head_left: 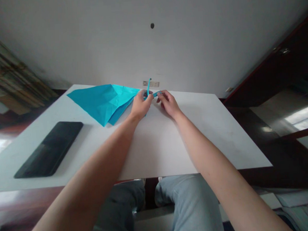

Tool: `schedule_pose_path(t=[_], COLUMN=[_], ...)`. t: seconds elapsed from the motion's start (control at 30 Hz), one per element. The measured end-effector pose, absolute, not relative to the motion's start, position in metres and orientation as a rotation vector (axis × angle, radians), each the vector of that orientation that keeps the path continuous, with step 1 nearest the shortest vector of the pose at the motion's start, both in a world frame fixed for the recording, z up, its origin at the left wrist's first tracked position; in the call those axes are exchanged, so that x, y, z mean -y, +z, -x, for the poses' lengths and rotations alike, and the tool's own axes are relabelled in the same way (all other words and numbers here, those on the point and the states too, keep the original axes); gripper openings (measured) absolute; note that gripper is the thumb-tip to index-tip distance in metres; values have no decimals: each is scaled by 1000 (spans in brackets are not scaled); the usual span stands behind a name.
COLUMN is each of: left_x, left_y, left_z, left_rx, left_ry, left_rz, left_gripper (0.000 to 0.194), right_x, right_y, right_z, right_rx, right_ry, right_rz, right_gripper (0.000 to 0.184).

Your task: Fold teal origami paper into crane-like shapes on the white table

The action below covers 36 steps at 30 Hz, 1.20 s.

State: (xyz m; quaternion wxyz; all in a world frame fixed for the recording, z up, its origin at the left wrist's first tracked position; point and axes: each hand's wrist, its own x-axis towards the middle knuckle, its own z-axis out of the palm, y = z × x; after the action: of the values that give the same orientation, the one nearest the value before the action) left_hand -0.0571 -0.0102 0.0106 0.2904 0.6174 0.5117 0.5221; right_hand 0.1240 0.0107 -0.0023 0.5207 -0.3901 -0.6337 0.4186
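Note:
A turquoise piece of thin, creased material [101, 99], like non-woven cloth or paper, lies fanned out at the table's far left. It narrows to a point at my left hand [141, 103], whose fingers are closed around narrow turquoise strips at that end. One strip [148, 86] sticks up above the fingers. Just to the right, my right hand [168, 101] pinches the end of another turquoise strip [156, 94] that runs between the two hands. How the strips join the larger piece is hidden by my left fingers.
Both forearms rest over a white table [158, 149]. A flat black rectangular object [51, 148] lies on its left side. Behind the far edge stands a grey wall with sockets [151, 83]. A curtain [9, 71] hangs at left, and a dark door [275, 57] is at right.

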Motion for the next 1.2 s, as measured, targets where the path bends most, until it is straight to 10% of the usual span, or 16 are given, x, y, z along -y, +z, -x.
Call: schedule_pose_path(t=[1.2], left_x=[13], left_y=[10], left_z=[54], left_rx=[-1380], left_ry=[1427], left_rz=[-1778], left_gripper=[15], right_x=[-18], right_y=[-4], right_z=[-128], right_rx=[1323], right_ry=[1022], right_rz=[1005], right_gripper=[67])
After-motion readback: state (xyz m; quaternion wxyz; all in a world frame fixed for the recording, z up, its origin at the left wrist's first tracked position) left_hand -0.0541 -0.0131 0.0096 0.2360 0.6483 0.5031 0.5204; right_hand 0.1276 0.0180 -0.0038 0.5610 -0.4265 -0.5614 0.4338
